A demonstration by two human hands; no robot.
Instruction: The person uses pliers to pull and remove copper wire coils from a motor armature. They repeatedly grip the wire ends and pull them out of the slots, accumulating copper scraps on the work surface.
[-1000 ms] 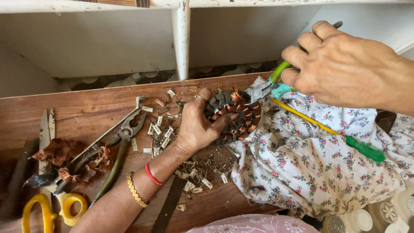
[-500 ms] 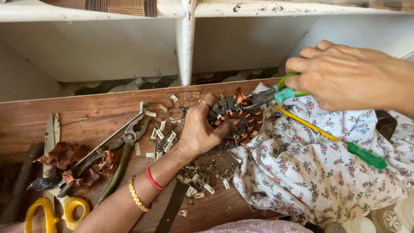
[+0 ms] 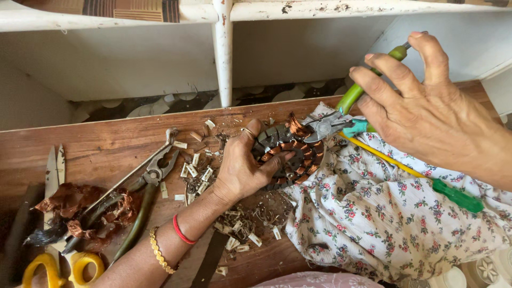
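My left hand (image 3: 242, 168) presses down on a round motor stator (image 3: 290, 152) wound with copper wire, fingers spread over it on the wooden board (image 3: 106, 144). My right hand (image 3: 426, 112) grips the green handles of a pair of cutting pliers (image 3: 333, 121), whose metal jaws bite into the copper winding at the stator's upper right edge. Red and gold bangles sit on my left wrist.
A floral cloth (image 3: 384, 218) lies to the right with a yellow and green screwdriver (image 3: 421, 176) on it. Large pliers (image 3: 144, 181), metal shears (image 3: 53, 170), a heap of stripped copper wire (image 3: 80, 208), yellow-handled scissors (image 3: 53, 266) and several small white scraps lie on the left.
My right hand has lifted and opened its grip on the plier handles. The view has tilted slightly. My left hand stays on the stator.
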